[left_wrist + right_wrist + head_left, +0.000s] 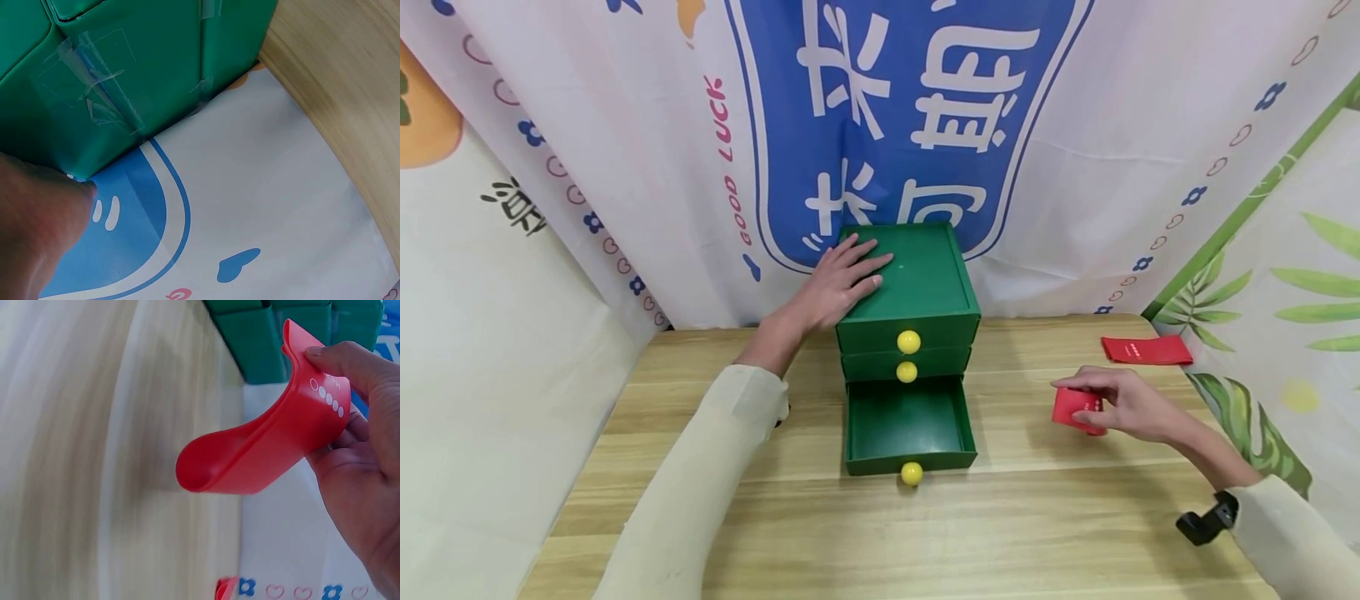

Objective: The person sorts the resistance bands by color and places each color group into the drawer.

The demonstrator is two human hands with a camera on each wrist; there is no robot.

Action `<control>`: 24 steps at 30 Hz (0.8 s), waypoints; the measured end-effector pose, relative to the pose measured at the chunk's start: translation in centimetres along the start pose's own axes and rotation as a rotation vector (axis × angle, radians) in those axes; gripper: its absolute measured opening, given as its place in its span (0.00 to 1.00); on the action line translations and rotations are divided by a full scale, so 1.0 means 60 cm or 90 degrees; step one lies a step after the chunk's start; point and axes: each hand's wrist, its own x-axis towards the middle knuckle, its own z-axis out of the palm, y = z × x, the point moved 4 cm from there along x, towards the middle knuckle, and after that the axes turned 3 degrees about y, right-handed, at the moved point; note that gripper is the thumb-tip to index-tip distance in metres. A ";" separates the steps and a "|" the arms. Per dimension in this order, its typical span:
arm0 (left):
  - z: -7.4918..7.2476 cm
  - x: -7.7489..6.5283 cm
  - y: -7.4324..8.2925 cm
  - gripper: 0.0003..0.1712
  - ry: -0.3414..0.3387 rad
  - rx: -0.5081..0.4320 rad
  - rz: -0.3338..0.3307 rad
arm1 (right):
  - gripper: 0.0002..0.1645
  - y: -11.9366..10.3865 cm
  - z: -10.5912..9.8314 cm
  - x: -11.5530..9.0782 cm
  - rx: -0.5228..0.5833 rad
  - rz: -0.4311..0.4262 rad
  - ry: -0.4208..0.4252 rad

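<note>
My left hand (842, 287) rests on the top left of a small green drawer cabinet (917, 267), fingers spread flat. The cabinet has three drawers with yellow ball knobs. Its bottom drawer (910, 417) is pulled out and bare inside; the upper two are in. To the right of the cabinet, my right hand (1123, 404) pinches a folded red resistance band (269, 437) between thumb and fingers, above the table. The band curves into a loop in the right wrist view and bears white dots. In the left wrist view, part of my left hand (37, 225) shows beside the cabinet's taped side.
A second red resistance band (1146, 350) lies flat at the table's back right. The wood-grain table (970, 533) meets a printed cloth (1060, 208) hanging behind the cabinet. More cloth hangs at left and right. A black strap (1208, 518) sits at my right wrist.
</note>
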 end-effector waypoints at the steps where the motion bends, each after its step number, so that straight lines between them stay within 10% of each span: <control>1: 0.000 0.000 0.000 0.31 0.001 0.000 0.000 | 0.29 -0.005 0.001 0.003 0.002 -0.003 -0.001; 24: -0.001 -0.001 0.002 0.31 0.003 -0.009 0.001 | 0.30 -0.100 0.040 0.094 0.083 -0.082 -0.034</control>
